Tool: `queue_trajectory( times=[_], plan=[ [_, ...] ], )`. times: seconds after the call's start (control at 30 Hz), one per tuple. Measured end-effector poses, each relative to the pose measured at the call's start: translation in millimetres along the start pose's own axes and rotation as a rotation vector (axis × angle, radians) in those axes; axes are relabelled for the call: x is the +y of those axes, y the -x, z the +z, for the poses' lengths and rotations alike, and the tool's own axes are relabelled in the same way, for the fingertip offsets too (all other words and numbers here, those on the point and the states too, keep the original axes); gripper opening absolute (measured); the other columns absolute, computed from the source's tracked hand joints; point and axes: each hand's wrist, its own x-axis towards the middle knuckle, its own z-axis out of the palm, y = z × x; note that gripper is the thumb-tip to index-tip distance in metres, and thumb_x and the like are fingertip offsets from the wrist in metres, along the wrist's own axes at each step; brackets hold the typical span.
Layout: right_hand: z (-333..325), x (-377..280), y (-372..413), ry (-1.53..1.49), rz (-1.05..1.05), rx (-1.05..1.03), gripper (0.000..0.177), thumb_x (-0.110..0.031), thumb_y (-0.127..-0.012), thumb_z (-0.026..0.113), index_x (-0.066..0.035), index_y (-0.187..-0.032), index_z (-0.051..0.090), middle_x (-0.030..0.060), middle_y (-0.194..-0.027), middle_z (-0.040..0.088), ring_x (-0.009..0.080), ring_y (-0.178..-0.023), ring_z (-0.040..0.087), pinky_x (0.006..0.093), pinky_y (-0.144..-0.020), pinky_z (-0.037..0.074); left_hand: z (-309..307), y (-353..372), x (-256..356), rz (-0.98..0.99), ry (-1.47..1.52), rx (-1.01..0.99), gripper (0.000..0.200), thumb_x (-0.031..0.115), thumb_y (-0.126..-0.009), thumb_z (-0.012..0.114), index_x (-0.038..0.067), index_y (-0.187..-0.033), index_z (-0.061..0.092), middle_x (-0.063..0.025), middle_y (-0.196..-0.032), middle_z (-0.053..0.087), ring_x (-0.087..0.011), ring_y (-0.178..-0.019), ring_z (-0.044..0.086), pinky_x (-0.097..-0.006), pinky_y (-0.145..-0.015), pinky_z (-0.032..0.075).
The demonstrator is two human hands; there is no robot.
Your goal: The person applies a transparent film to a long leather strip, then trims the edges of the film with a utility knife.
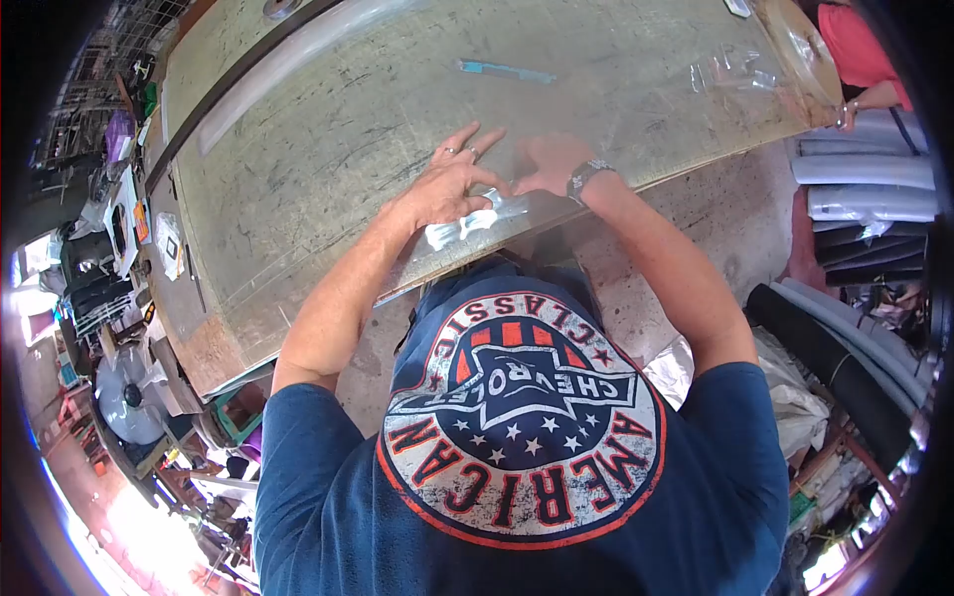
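A small piece of clear, shiny plastic (479,221) lies at the near edge of the worktable, under and between my hands. My left hand (449,184) has its thumb and index finger bent in on this plastic, while its other fingers, one with a ring, stretch out over the tabletop. Close beside it, my right hand (553,164) wears a dark band at the wrist and is smeared by motion. Its thumb side meets the left fingertips at the plastic, and its other fingers are blurred. Farther up the table lies a turquoise cutter-like tool (507,72).
The scratched worktable (328,169) has a long dark bar (238,74) along its left part. Clear plastic pieces (730,74) lie at the right. Another person's hand (847,115) rests at the far right corner. Rolls of sheeting (865,171) stack beyond; a fan (131,395) stands left.
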Motion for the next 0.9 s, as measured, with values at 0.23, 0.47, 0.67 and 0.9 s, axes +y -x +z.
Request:
queue_trajectory(
  times=[0.23,0.47,0.67,0.9],
  plan=[
    [-6.5,3.3,-2.6,-0.067,-0.018,-0.001,0.052,-0.051,-0.077,0.083,-0.009,-0.106,0.071,0.0182,-0.098,0.075,0.0388,-0.098,0.072,0.0496,-0.089,0.056,-3.0,-0.6,0.4,-0.025,-0.040,-0.022,0.044,0.016,-0.074,0.086,0.032,-0.114,0.077,-0.0040,-0.172,0.023,-0.0416,-0.157,0.014,-0.0593,-0.123,0.024],
    [-18.6,66.9,-71.3,0.144,0.033,0.708,0.042,-0.040,-0.093,0.072,-0.005,-0.118,0.067,0.0179,-0.121,0.065,0.0385,-0.113,0.060,0.0505,-0.090,0.052,-3.7,-0.9,0.2,-0.024,-0.037,-0.011,0.043,0.017,-0.074,0.086,0.030,-0.115,0.077,-0.0013,-0.171,0.025,-0.0392,-0.157,0.013,-0.0544,-0.125,0.024],
    [-8.8,79.7,-82.9,0.048,-0.048,0.683,0.035,-0.036,-0.093,0.073,-0.005,-0.109,0.066,0.0155,-0.111,0.068,0.0367,-0.106,0.063,0.0513,-0.086,0.052,-4.5,-3.1,5.1,-0.084,-0.017,-0.032,0.043,0.015,-0.075,0.085,0.029,-0.114,0.078,0.0037,-0.172,0.023,-0.0353,-0.159,0.011,-0.0528,-0.127,0.024],
    [-53.8,100.1,5.9,-0.563,0.026,0.492,0.025,-0.024,-0.092,0.074,-0.002,-0.094,0.062,0.0173,-0.079,0.068,0.0316,-0.070,0.064,0.0414,-0.068,0.052,-5.4,-2.2,3.0,-0.095,-0.032,-0.038,0.041,0.015,-0.074,0.086,0.029,-0.112,0.078,0.0026,-0.172,0.023,-0.0360,-0.159,0.009,-0.0527,-0.127,0.022]
  ],
)
